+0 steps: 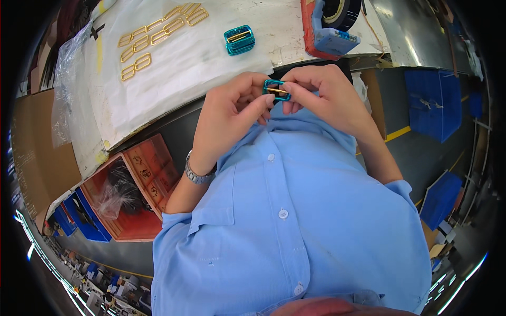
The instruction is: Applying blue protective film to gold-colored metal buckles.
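Observation:
Between my two hands, just off the table's front edge, is a teal slide buckle (276,82) with a gold center bar. My left hand (235,108) pinches its left side between thumb and fingers. The right side is gripped by the thumb and fingers of my right hand (321,95). Beyond them on the table stands a small stack of similar teal buckles (239,40), the top one showing a gold bar. Farther left, several gold buckle frames (158,35) lie in rows on a white sheet (174,63).
A blue tape dispenser (337,42) with a dark roll stands at the back right, against a red part. Below the table at left is a red crate (134,221) holding clear plastic and dark material. A blue bin (435,105) stands on the floor at right.

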Motion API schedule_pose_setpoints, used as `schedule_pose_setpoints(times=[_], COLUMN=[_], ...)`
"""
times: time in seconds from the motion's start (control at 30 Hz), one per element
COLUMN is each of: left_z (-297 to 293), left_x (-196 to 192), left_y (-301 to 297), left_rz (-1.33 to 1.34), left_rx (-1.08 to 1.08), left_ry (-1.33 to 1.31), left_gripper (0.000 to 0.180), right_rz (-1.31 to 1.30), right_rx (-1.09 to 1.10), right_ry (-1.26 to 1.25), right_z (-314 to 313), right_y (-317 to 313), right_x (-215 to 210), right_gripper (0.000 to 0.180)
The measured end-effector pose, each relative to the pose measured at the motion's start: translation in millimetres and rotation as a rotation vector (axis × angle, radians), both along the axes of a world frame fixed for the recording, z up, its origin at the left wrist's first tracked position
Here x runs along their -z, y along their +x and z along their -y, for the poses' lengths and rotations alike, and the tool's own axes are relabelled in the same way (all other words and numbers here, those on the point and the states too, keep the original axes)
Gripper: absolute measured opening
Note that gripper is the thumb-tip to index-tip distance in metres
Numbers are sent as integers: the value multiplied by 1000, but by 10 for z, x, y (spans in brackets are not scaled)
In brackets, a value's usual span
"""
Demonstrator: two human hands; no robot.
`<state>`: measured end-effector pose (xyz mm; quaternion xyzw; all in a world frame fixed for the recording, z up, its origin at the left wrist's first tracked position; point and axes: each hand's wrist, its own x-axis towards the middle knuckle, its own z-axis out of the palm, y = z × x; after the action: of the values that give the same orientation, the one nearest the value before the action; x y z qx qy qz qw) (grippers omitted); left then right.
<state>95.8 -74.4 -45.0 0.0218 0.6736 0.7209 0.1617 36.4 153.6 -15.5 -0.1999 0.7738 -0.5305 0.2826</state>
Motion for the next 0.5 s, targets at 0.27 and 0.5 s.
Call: schedule_pose_setpoints(times=[0.27,0.5], left_z=[220,186], left_x=[-98,-143], left_y=[4,71], left_rz=[-812,-866], left_rx=[-44,-60], left_ry=[-724,-885], left_gripper=[44,40], right_rz=[63,413], right_rx=[-37,1], right_ry=[22,-257], right_z=[247,249], right_y=[-27,-94], right_x=[-36,259], right_gripper=[20,33])
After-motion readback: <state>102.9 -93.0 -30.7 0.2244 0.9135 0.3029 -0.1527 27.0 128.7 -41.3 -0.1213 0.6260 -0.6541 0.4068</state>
